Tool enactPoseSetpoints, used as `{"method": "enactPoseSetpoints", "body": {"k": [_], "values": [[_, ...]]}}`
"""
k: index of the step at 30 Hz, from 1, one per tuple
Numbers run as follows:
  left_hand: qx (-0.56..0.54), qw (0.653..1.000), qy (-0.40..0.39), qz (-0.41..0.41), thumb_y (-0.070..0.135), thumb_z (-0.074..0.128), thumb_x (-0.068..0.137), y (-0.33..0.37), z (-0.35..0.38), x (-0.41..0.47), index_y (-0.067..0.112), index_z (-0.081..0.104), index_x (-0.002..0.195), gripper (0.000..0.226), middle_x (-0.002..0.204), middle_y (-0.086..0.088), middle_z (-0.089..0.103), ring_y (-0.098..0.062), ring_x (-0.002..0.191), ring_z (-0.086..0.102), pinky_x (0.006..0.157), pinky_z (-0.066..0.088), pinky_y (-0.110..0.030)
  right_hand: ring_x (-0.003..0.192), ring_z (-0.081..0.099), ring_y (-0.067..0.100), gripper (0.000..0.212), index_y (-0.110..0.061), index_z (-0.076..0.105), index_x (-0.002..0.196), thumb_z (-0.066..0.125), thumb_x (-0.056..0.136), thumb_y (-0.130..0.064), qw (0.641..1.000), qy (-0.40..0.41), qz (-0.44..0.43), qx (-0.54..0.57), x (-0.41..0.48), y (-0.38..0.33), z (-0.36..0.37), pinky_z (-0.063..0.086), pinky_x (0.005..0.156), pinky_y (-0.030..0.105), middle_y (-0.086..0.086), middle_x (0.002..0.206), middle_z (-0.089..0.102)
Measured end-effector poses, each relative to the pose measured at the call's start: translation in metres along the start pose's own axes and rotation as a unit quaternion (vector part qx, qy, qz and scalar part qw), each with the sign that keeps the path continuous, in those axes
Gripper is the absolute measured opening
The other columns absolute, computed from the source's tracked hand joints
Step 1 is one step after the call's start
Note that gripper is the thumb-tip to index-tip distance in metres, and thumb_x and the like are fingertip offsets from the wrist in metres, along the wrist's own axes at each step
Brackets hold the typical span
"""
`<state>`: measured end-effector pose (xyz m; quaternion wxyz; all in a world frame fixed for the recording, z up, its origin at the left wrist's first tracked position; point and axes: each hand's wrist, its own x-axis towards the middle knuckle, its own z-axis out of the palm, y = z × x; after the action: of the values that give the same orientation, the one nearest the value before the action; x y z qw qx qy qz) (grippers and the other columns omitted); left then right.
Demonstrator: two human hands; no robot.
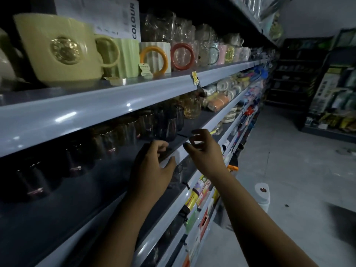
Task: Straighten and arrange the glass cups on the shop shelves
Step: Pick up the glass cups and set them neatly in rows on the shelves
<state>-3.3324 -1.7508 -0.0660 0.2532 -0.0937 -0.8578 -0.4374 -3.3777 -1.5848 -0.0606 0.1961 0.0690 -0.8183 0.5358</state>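
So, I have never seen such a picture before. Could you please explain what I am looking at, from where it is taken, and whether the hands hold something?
There is no machine here. A person wears one camera on the head, so this single picture looks forward and down at their own two arms. The left hand and the right hand reach to the front of the middle shelf in a shop. On that shelf stands a row of dark glass cups. The shelf above carries mugs, several with coloured ring handles and some wrapped in clear film. The fingers of both hands are curled, but the picture is dark there, so I cannot tell whether they hold a clear cup or nothing.
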Motion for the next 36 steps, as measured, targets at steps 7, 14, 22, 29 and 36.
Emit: {"method": "enactPoseSetpoints", "body": {"k": [7, 14, 22, 29, 36], "values": [[0.035, 0.998, 0.029, -0.052, 0.028, 0.072, 0.088, -0.009, 0.039, 0.047, 0.028, 0.051, 0.124, 0.042, 0.127, 0.004, 0.056, -0.016, 0.117, 0.054, 0.081, 0.047, -0.023, 0.103, 0.065, 0.018, 0.040, -0.015, 0.054, 0.128, 0.071, 0.092, -0.019, 0.999, 0.020, -0.014, 0.031, 0.073, 0.029, 0.004, 0.058, 0.087, 0.047, -0.002, 0.115, 0.065], [0.000, 0.982, 0.157, -0.104, 0.029, 0.077, 0.087, -0.006, 0.074, 0.095, 0.027, 0.044, 0.136, 0.060, 0.132, 0.008, 0.053, -0.005, 0.110, 0.051, 0.082, 0.039, -0.011, 0.104, 0.063, 0.012, 0.038, -0.025, 0.053, 0.122, 0.073, 0.090, -0.021, 0.995, -0.021, -0.082, 0.058, 0.143, 0.059, 0.004, 0.056, 0.090, 0.037, -0.006, 0.115, 0.064], [0.015, 0.967, 0.212, -0.141, 0.036, 0.088, 0.074, -0.019, 0.108, 0.122, 0.023, 0.036, 0.143, 0.087, 0.134, 0.008, 0.055, -0.002, 0.114, 0.055, 0.079, 0.037, 0.003, 0.117, 0.057, 0.009, 0.070, -0.014, 0.045, 0.138, 0.085, 0.081, -0.022, 0.973, -0.186, -0.115, 0.076, 0.196, 0.083, 0.013, 0.049, 0.098, 0.022, -0.001, 0.131, 0.057], [0.034, 0.960, 0.214, -0.179, 0.035, 0.092, 0.070, -0.018, 0.106, 0.120, 0.033, 0.035, 0.141, 0.091, 0.110, 0.032, 0.052, 0.019, 0.101, 0.055, 0.084, 0.043, -0.001, 0.129, 0.053, 0.016, 0.089, -0.019, 0.033, 0.151, 0.081, 0.081, -0.045, 0.961, -0.243, -0.121, 0.052, 0.207, 0.099, 0.027, 0.047, 0.103, 0.033, 0.000, 0.147, 0.050], [0.028, 0.954, 0.210, -0.211, 0.028, 0.091, 0.071, -0.013, 0.106, 0.119, 0.039, 0.041, 0.131, 0.078, 0.122, 0.015, 0.057, 0.004, 0.111, 0.055, 0.099, 0.047, -0.023, 0.134, 0.043, 0.025, 0.093, -0.019, 0.031, 0.150, 0.080, 0.077, -0.047, 0.963, -0.238, -0.126, 0.019, 0.208, 0.101, 0.025, 0.044, 0.100, 0.036, 0.005, 0.145, 0.035]]}}
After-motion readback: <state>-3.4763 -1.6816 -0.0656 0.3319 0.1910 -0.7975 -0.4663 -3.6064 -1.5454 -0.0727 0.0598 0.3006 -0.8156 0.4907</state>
